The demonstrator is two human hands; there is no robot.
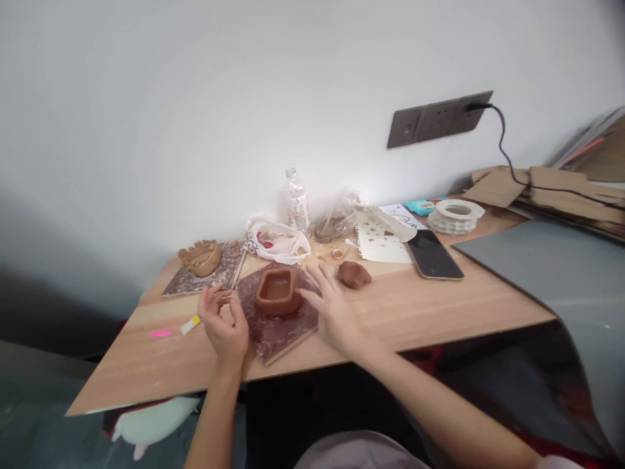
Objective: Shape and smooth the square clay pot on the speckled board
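A small brown clay box (277,291), open on top, sits on a dark speckled board (286,329) on the wooden table (439,306). My left hand (223,322) hovers just left of the box, fingers curled and apart, holding nothing I can see. My right hand (331,306) lies flat on the board at the box's right side, fingers stretched out toward its wall. A lump of brown clay (354,273) rests on the table just beyond my right hand.
A second board carries a tan clay bowl (200,257) at the back left. Behind stand a plastic bottle (295,205), plastic bags (278,241), paper sheets (381,244), a phone (433,255) and a white ring-shaped piece (456,216). A pink and a yellow marker (190,324) lie left.
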